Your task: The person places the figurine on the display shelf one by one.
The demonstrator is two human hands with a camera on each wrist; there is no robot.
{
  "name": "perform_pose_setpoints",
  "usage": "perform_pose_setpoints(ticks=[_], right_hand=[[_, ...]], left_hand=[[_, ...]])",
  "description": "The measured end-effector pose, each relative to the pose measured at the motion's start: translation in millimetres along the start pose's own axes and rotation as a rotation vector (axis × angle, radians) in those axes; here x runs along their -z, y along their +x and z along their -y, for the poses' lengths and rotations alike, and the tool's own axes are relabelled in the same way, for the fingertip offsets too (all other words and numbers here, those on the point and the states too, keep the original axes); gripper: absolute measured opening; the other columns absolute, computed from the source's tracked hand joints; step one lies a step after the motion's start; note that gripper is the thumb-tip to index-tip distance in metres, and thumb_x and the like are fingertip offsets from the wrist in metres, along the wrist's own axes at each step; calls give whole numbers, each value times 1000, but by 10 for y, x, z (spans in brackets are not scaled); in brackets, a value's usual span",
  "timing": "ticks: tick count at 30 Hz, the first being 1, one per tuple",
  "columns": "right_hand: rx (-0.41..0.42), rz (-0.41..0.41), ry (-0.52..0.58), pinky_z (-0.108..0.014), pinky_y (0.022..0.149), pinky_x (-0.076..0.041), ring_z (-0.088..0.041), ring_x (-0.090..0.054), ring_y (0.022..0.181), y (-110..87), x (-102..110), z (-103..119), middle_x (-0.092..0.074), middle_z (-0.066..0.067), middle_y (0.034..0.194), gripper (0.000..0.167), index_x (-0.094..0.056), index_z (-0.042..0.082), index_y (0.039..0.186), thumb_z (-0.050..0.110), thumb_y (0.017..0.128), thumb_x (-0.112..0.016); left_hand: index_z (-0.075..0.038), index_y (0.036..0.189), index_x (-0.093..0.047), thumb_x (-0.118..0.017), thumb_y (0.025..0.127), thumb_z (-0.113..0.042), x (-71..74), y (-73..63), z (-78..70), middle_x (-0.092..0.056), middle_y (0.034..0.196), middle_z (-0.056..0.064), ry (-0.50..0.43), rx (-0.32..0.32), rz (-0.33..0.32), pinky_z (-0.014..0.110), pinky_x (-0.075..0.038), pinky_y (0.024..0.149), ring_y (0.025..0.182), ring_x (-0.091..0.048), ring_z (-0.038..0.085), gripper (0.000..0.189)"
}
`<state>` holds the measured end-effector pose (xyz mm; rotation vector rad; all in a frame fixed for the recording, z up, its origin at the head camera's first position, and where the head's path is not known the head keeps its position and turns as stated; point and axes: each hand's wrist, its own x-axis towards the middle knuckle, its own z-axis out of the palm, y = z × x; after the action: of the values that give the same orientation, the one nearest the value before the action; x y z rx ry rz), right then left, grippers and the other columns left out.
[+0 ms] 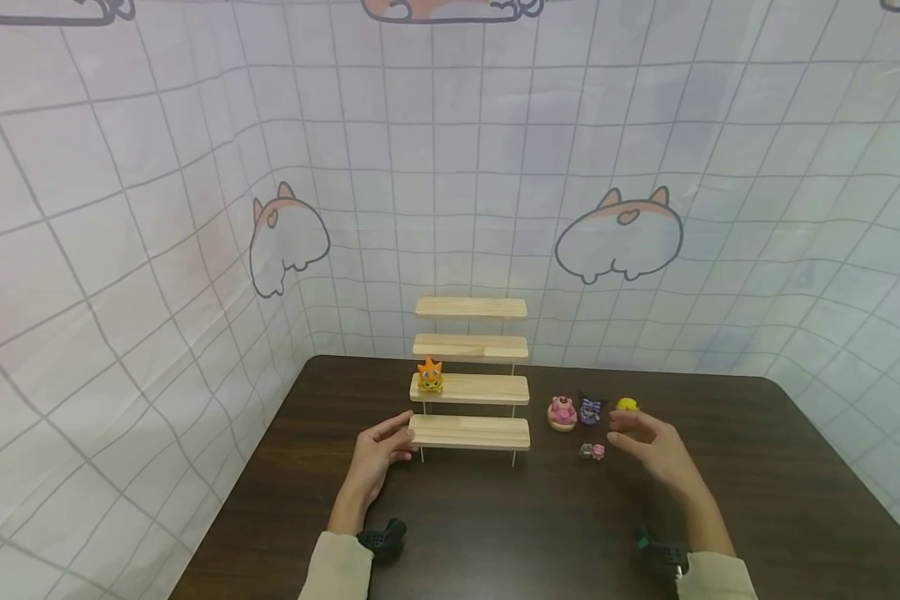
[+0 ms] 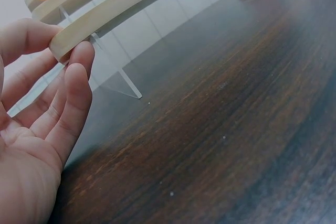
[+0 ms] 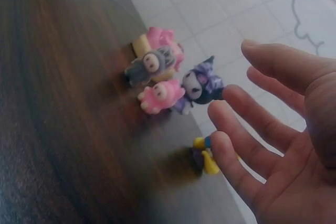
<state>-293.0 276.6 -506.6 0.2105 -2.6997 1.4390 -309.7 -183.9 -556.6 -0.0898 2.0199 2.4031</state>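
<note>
A four-tier wooden display shelf (image 1: 471,429) with clear supports stands on the table. My left hand (image 1: 371,460) pinches the left end of its lowest board (image 2: 105,19) between thumb and fingers. An orange and yellow figurine (image 1: 430,377) sits at the left of the second board up. My right hand (image 1: 656,452), fingers spread and holding nothing, hovers beside a yellow figurine (image 1: 627,404), partly hidden by the fingers in the right wrist view. Left of that hand are a pink figurine (image 1: 562,414), a black and purple figurine (image 3: 197,85), and small grey (image 3: 149,64) and pink (image 3: 160,98) figurines.
The dark wooden table (image 1: 450,525) runs back to a white grid-patterned cloth (image 1: 435,167) with cartoon animal prints, which also hangs along both sides. A dark strap device (image 1: 382,537) is worn on each wrist.
</note>
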Motion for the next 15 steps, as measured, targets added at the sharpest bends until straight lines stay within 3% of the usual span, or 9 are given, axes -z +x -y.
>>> perform_pose_setpoints(ticks=[15], right_hand=[[-40,93,53,-25,81,-56,-15,-69,102,40,-104,-211,-69,-22,123,51,-62,-1,134,26,94,-76]], left_hand=[[-5,136,-66,-73,94,-10,3,-6,-7,-74,102,5,-6,4,1,27,-60,69,78,-72,17,43]])
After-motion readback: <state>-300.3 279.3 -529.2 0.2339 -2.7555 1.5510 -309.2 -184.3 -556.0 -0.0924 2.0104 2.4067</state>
